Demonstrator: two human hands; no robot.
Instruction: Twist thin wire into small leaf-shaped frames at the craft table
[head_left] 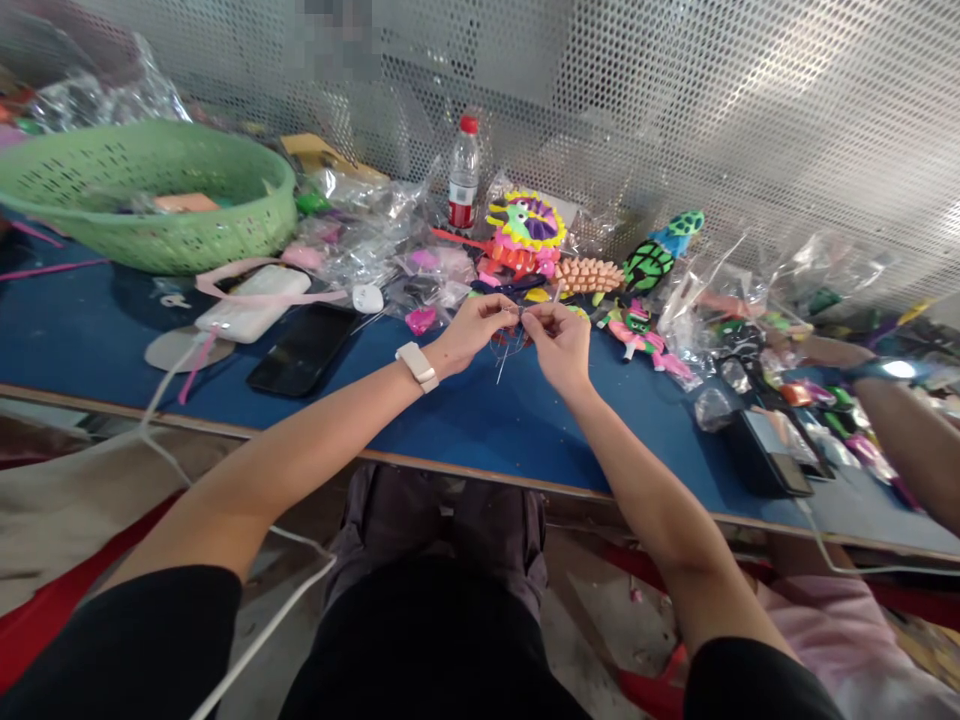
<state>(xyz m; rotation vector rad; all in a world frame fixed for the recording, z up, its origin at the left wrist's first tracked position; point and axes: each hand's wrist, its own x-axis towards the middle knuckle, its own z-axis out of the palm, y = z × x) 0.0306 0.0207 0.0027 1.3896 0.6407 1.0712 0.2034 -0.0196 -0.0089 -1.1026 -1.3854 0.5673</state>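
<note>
My left hand point(474, 330) and my right hand point(559, 340) meet over the blue table point(465, 420), fingertips pinched together on a small dark red piece with thin wires or pins point(510, 345) hanging from it. What exactly the piece is stays too small to tell. A white band sits on my left wrist. Just beyond my hands lie colourful plastic toys: a yellow and purple round toy point(525, 225), an orange segmented piece point(592, 272), a green and black turtle-like toy point(651, 262) and a pink and green figure point(641, 338).
A green basket point(150, 190) stands at the back left. A white power bank point(255, 300) and black phone point(304, 348) lie left of my hands. A water bottle point(463, 175) stands behind. Clear plastic bags litter the back. Another person's arm point(900, 420) reaches in at right beside a black device point(765, 450).
</note>
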